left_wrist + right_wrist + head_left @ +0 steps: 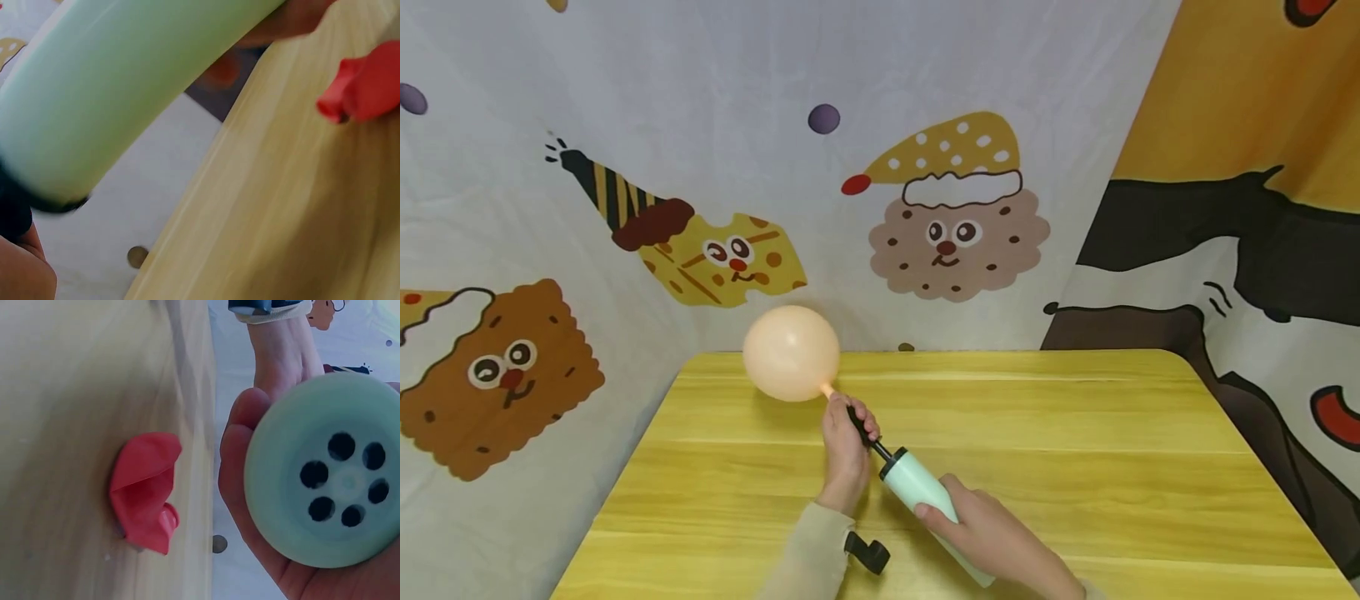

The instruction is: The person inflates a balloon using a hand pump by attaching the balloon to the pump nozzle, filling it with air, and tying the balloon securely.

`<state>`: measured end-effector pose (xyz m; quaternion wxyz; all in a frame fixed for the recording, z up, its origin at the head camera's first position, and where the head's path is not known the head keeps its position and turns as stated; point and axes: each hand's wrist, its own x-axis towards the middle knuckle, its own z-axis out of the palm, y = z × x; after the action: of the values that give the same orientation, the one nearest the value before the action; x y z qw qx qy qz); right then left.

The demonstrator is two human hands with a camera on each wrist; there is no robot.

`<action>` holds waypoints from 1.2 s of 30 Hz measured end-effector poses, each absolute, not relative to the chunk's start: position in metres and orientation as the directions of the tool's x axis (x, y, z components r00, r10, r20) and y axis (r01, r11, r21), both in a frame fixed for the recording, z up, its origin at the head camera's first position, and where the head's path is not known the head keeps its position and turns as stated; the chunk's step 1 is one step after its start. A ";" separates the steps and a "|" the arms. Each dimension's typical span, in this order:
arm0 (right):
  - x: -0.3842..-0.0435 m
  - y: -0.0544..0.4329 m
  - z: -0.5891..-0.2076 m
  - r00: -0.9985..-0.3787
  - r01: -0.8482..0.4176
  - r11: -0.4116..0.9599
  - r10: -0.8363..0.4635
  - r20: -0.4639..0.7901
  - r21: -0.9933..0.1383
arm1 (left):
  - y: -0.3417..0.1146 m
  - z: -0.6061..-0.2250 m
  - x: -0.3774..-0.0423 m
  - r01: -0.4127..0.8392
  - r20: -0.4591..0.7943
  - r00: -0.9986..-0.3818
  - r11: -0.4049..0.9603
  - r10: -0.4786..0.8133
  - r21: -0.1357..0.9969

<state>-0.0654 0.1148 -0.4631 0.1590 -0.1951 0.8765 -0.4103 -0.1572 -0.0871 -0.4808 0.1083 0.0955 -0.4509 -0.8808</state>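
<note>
A peach balloon, round and inflated, sits on the nozzle end of a mint-green balloon pump. My left hand grips the pump's black front part, right beside the balloon's neck. Whether those fingers also pinch the neck, I cannot tell. My right hand holds the green barrel, fingers curled round it. A short length of black rod shows between the black part and the barrel. In the right wrist view the barrel's end displays a ring of several holes.
On the wooden table lies a limp red balloon, seen in both wrist views but not in the head view. A cartoon-printed cloth hangs behind the table and at its sides. A black band piece is on my left wrist.
</note>
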 end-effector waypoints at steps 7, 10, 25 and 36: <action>-0.075 0.105 -0.458 -0.881 -0.217 0.594 -0.461 -0.106 -0.774 | -0.075 -0.483 -0.151 0.076 -0.095 -0.961 -0.577 -0.260 0.813; -0.075 0.103 -0.458 -0.884 -0.216 0.599 -0.456 -0.106 -0.771 | -0.076 -0.484 -0.151 0.075 -0.095 -0.962 -0.580 -0.258 0.811; -0.066 0.102 -0.454 -0.912 -0.160 0.603 -0.394 -0.117 -0.782 | -0.079 -0.470 -0.162 0.156 -0.060 -0.940 -0.577 -0.336 0.802; -0.059 0.116 -0.444 -0.904 -0.180 0.633 -0.409 -0.128 -0.753 | -0.094 -0.466 -0.174 0.231 -0.062 -0.905 -0.608 -0.421 0.760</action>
<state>-0.0590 0.1157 -0.4445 0.1448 -0.1649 0.8919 -0.3953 -0.1736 -0.0938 -0.4659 0.1834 0.1179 -0.4031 -0.8888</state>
